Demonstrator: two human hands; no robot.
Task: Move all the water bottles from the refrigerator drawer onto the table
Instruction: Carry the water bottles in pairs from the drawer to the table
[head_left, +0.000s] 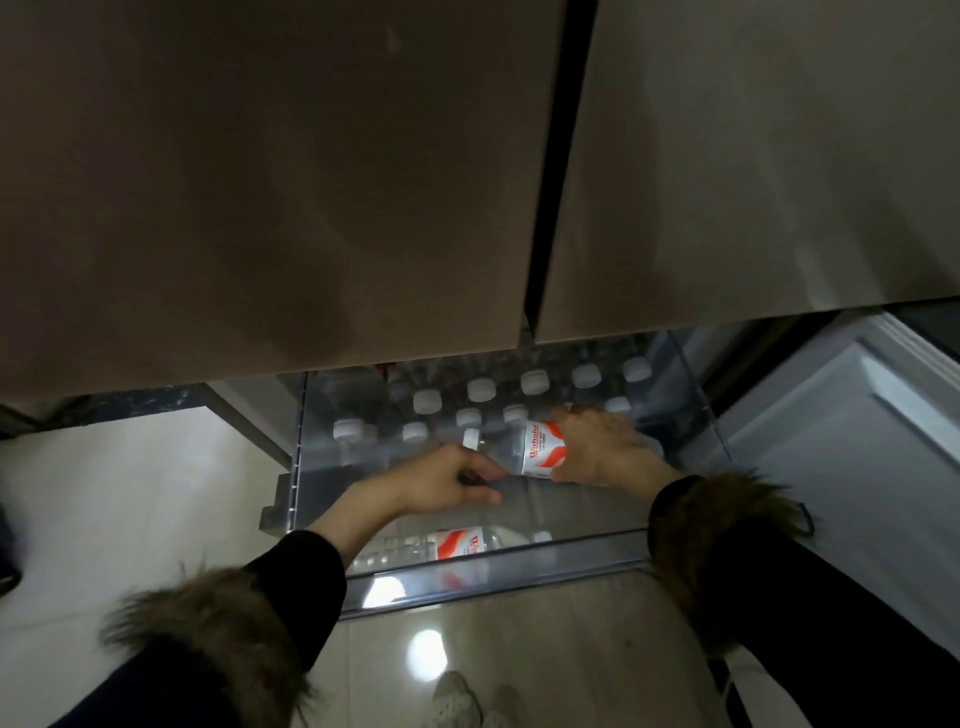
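The clear refrigerator drawer (493, 577) is pulled out below the closed brown doors. Several upright water bottles with white caps (480, 389) fill its back half. My right hand (597, 449) is wrapped around a water bottle with a red and white label (535, 454), held sideways over the drawer, cap pointing left. My left hand (441, 480) touches that bottle's neck end with curled fingers; whether it grips it is unclear. Another labelled bottle (462, 543) lies flat at the drawer's front, partly under my left forearm.
Two closed refrigerator doors (363, 182) overhang the drawer's back. A grey-white open door or panel (857, 441) stands at the right. Glossy tiled floor (130, 493) lies left and in front, with my shoes (462, 701) at the bottom.
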